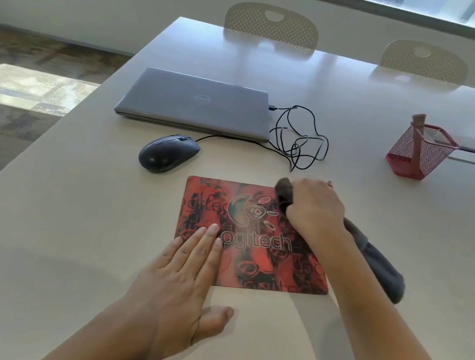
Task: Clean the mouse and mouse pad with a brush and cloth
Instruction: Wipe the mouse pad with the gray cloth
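A red and black mouse pad (272, 266) lies flat on the table in front of me. My left hand (182, 283) rests flat with fingers together on the pad's near left part. My right hand (312, 207) is closed on a dark grey cloth (378, 264) and presses its bunched end onto the pad's far right corner; the rest of the cloth trails back to the right. A black wired mouse (167, 153) sits on the table just beyond the pad's far left corner. A brush handle (419, 121) sticks up from a red mesh holder (418, 152).
A closed grey laptop (195, 103) lies beyond the mouse, with the mouse's black cable (301, 140) coiled at its right. The beige table (68, 215) ends at the left over carpet. Two chairs (271, 26) stand at the far edge.
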